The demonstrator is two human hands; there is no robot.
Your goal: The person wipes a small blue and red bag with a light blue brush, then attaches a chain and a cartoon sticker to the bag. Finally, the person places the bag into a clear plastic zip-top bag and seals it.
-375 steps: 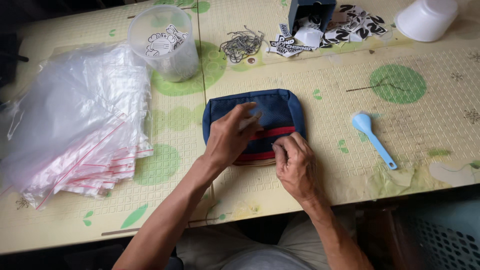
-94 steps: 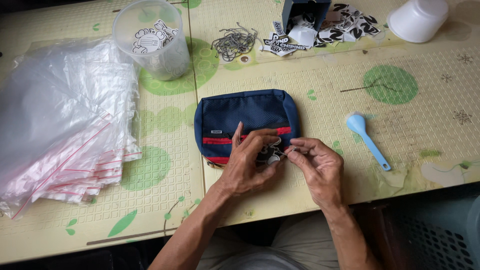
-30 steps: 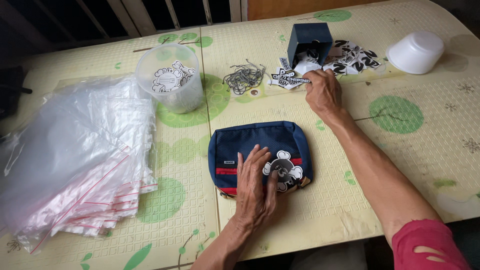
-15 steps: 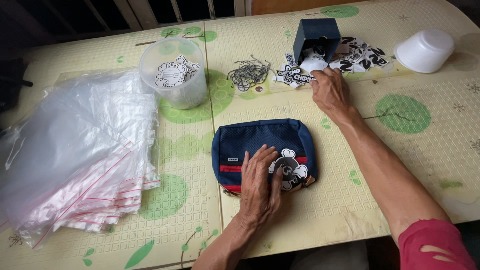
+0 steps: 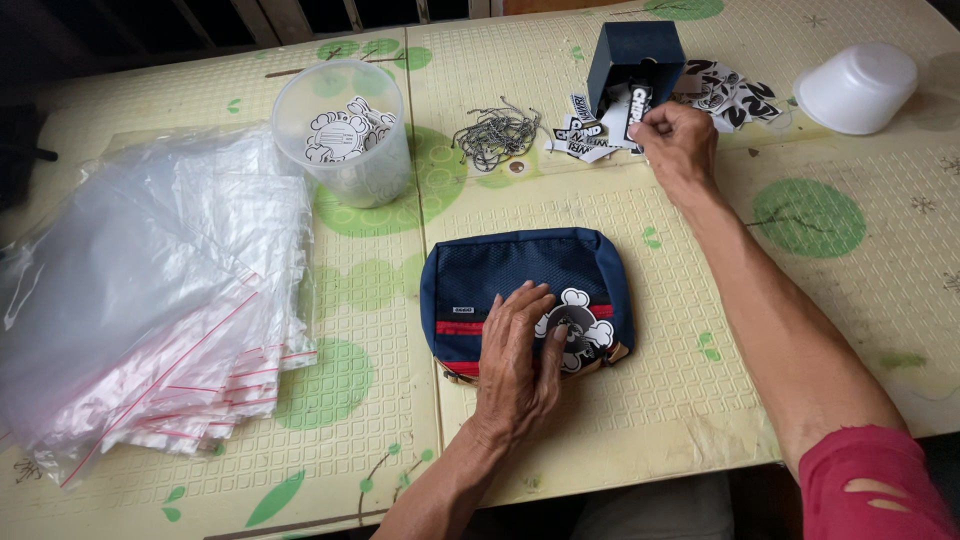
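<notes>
The left hand (image 5: 520, 365) lies flat and open on a navy pouch (image 5: 525, 290) beside its black-and-white tag (image 5: 580, 325), while the right hand (image 5: 678, 150) pinches a black-and-white label (image 5: 636, 108) below a dark box (image 5: 634, 58).

Left hand (image 5: 517, 365) covers lower middle of navy pouch (image 5: 500, 275) and part of black-and-white tag (image 5: 585, 330). Right hand (image 5: 680, 145) fingertips hidden among stickers (image 5: 600, 130). Red sleeve (image 5: 870, 485) cut by frame edge.
</notes>
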